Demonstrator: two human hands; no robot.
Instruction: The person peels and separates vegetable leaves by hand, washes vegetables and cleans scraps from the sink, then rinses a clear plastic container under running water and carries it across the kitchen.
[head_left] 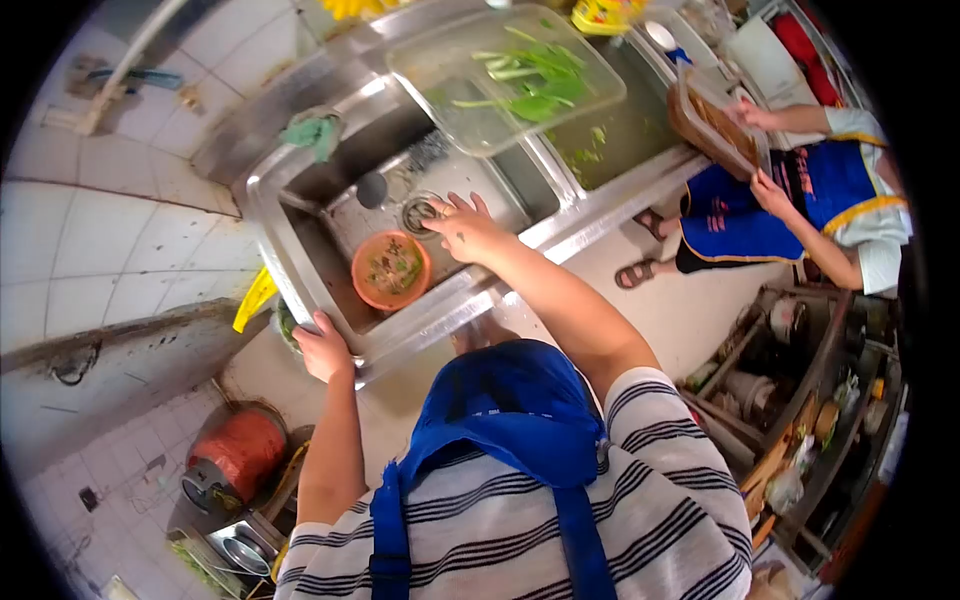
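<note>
My right hand reaches into the steel sink, its fingers apart over the round drain strainer. Just below it sits an orange bowl with bits of green and dark scraps in it. My left hand is at the sink's near left corner, fingers curled beside a green thing with a pale rim. Whether it grips that or the sink edge, I cannot tell. A clear plastic tub holding leafy green stalks spans the sink's divider.
A green cloth hangs on the sink's back rim. To the right, another person in a blue apron holds a brown-filled tub by the second basin. Cluttered shelves stand behind on the right; a red cylinder is at lower left.
</note>
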